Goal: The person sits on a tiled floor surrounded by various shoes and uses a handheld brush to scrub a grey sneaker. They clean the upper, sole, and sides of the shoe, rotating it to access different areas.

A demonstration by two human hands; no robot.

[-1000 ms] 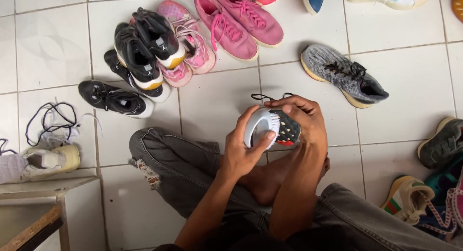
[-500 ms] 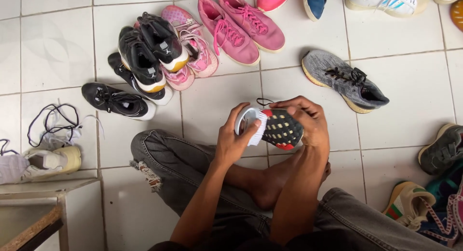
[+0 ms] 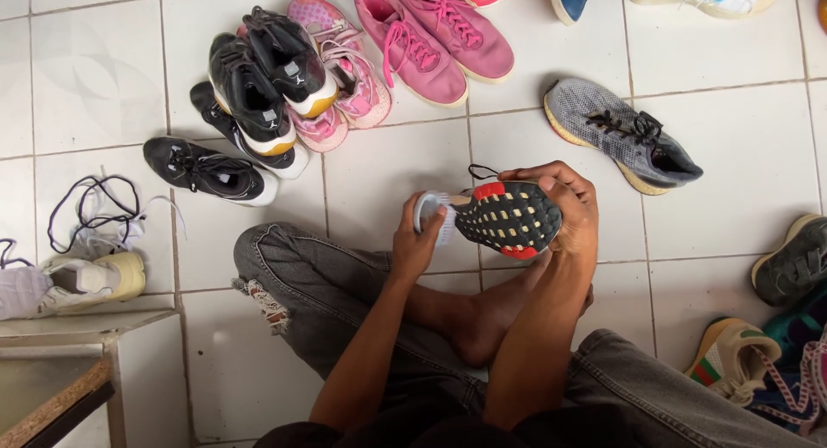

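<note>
The held shoe (image 3: 508,217) is the landmark here: it is up off the white tiled floor (image 3: 396,168), above the person's crossed legs, turned so that its black studded sole with red patches faces the camera. The right hand (image 3: 573,208) is wrapped over the shoe's far end, fingers curled across the top edge and thumb side under it, clamping it firmly. The left hand (image 3: 419,241) is closed around a small white brush (image 3: 432,215), which sits against the near end of the sole, bristles toward the rubber. To scrub well, I judge that the right hand should keep the sole tilted up and steady while the brush works in short strokes along the rows of studs, where dirt lodges, and the loose black lace (image 3: 479,170) hanging behind the shoe should stay out of the bristles. Beyond the held shoe lies a grey sneaker (image 3: 618,133) on the floor, well apart; further off on the brush side stand a pair of pink sneakers (image 3: 435,36) and a cluster of black sneakers (image 3: 254,90), none touching the held shoe.
</note>
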